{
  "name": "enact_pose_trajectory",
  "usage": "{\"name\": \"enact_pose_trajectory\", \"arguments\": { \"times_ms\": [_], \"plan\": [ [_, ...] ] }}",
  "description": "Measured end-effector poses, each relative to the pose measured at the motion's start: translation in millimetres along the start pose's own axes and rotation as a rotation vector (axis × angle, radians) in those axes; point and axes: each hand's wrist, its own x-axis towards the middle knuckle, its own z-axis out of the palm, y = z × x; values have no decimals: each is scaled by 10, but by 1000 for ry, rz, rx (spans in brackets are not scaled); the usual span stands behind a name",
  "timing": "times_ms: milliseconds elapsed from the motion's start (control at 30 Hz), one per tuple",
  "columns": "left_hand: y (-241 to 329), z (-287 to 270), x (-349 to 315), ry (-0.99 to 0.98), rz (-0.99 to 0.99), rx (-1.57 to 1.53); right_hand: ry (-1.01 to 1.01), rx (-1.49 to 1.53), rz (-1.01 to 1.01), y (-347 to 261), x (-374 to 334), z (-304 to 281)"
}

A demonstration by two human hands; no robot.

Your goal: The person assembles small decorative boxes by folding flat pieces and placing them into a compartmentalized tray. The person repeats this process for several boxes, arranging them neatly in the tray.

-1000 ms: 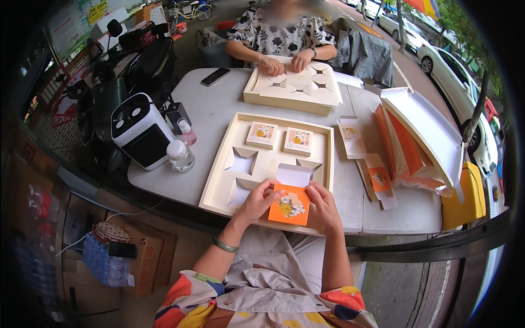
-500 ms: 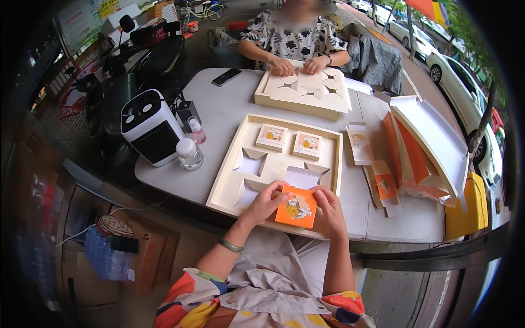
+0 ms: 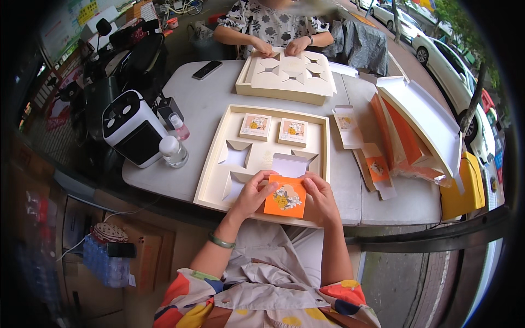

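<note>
Between both hands I hold an orange carton (image 3: pixel 286 197) with a flower print, its white flap (image 3: pixel 289 165) standing up at the far end. My left hand (image 3: pixel 252 195) grips its left side, thumb near the upper left corner. On the right edge my right hand (image 3: pixel 319 198) is closed, thumb on the front. Under and beyond them lies a cream tray box (image 3: pixel 205 183) with star-shaped cut-outs. Two small square boxes, a left one (image 3: pixel 255 127) and a right one (image 3: pixel 293 132), sit in its far row.
Across the table (image 3: pixel 180 90), a person's hands work on another cream tray box (image 3: pixel 281 97). Left are a white appliance (image 3: pixel 134 128), two bottles and a phone (image 3: pixel 207 70). To the right lie flattened cartons (image 3: pixel 377 167) and an orange-and-white stack (image 3: pixel 418 131) in plastic.
The whole scene has shifted left and slightly up in the view. My hands still hold the orange carton, its flap still raised. Across the table, the person's hands remain at the other box.
</note>
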Motion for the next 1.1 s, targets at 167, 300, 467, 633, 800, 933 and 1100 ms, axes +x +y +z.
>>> {"name": "enact_pose_trajectory", "arguments": {
  "times_ms": [167, 300, 467, 633, 800, 933, 1100],
  "plan": [
    [-13, -30, 8, -33, -18, -10, -7, -8, -18, 17, -3, -21],
    [-76, -88, 13, -57, -9, 46, -26, -75, -61, 31, -3, -42],
    [52, 22, -2, 6, 2, -15, 46, 82, -28, -74, -16, 42],
    [71, -2, 0, -51, -35, -27, 23, 125, -33, -79, -13, 12],
    [92, 6, -12, -100, -44, -53, -1, 127, -34, -25, -17, -28],
    [63, -28, -16, -93, 1, 36, -41, 90, -51, -44, -21, -63],
    [125, 68, -30, 8, 55, 28, -38, 97, -58, -53, -29, -51]
  ]
}}
